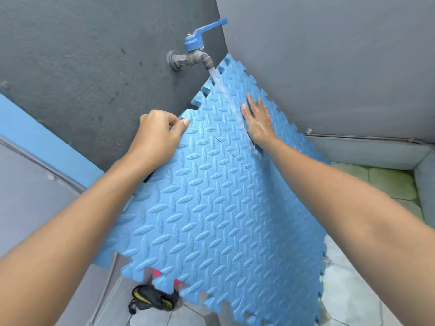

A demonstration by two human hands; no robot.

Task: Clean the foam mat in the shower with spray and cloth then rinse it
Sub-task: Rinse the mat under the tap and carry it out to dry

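Note:
A blue foam mat (211,208) with a raised tread pattern and jigsaw edges is held up on a tilt in the corner of the shower. My left hand (156,134) pinches its upper left edge, thumb on the front. My right hand (257,122) lies flat on the wet upper part with fingers spread. Water (220,84) runs from the grey tap (188,58) with its blue lever onto the mat beside my right hand. I cannot see a cloth or a spray bottle.
Dark grey walls meet behind the mat. A black and yellow object (153,300) lies on the tiled floor below the mat's lower edge, with something pink (156,274) beside it. Wet, foamy floor (348,290) shows at the lower right. A low grey ledge (367,149) runs at right.

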